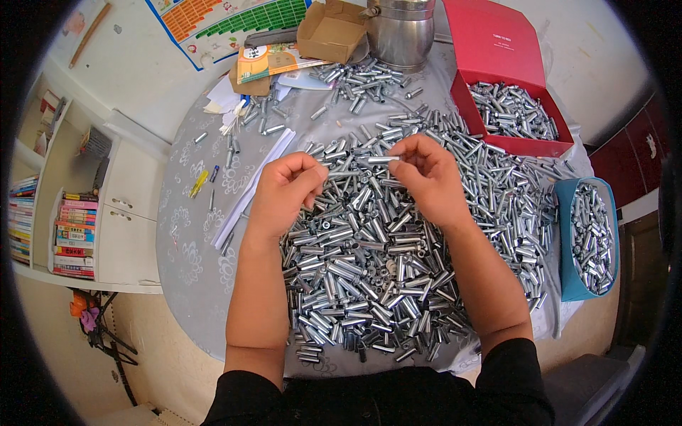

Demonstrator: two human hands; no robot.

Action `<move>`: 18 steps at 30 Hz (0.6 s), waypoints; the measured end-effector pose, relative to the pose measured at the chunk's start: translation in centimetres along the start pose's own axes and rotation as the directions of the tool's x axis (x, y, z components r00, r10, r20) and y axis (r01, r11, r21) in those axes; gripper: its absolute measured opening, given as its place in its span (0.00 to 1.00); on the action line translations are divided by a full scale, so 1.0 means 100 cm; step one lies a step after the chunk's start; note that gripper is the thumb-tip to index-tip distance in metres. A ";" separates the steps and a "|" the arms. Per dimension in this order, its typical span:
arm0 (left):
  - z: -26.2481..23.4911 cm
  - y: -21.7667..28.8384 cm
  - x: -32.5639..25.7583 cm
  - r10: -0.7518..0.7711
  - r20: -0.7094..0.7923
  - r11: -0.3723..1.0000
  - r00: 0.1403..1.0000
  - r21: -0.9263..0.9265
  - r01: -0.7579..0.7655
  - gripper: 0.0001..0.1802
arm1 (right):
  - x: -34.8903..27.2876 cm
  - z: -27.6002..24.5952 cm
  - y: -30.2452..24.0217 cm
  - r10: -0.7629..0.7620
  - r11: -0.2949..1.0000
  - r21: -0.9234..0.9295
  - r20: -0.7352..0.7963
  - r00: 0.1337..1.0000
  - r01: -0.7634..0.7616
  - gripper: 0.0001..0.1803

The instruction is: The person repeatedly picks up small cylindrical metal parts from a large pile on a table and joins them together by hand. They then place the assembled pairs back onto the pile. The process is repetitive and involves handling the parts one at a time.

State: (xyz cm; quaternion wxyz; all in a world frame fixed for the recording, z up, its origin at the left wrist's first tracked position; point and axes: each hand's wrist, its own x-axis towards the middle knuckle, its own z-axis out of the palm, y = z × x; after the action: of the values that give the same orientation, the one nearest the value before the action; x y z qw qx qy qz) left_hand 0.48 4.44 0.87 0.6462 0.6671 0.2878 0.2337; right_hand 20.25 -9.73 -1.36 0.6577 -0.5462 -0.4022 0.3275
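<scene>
A big heap of short silver metal tubes (369, 263) covers the middle of a round table (188, 263) with a grey patterned cloth. My right hand (426, 181) pinches one metal tube (381, 160) by its end, holding it level above the heap. My left hand (284, 192) hovers just to the left of it, fingers curled with the thumb against the fingertips. Whether the left hand holds a small part I cannot tell.
An open red box (522, 145) at the back right holds more tubes, as does a blue container (565, 234) at the right edge. A steel pot (401, 32), a brown cardboard box (330, 32), papers (252, 184) and a bookshelf (71, 234) are around.
</scene>
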 end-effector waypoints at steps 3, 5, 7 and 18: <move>-0.010 -0.003 -0.004 0.131 0.106 0.945 0.986 0.287 -0.156 0.03 | 0.001 -0.004 0.003 -0.099 0.993 -0.077 -0.070 0.993 0.094 0.09; -0.009 0.010 -0.012 0.204 0.318 0.859 0.926 0.396 -0.325 0.05 | 0.004 -0.005 0.006 -0.266 0.951 -0.191 -0.100 0.959 0.243 0.11; -0.008 0.019 -0.017 0.231 0.542 0.766 0.808 0.410 -0.494 0.09 | 0.005 -0.005 0.006 -0.255 0.958 -0.165 -0.122 0.959 0.234 0.11; 0.026 0.025 -0.033 -0.032 0.662 0.491 0.749 0.663 -0.565 0.12 | 0.005 -0.005 0.005 -0.123 0.992 -0.025 -0.181 0.976 0.120 0.08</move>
State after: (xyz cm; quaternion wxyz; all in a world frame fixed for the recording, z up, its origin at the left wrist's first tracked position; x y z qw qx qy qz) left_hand 0.05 0.32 3.45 0.2535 0.9655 0.0301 -0.0511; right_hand 20.97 -9.44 -1.80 0.7066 -0.5529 -0.3755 0.2325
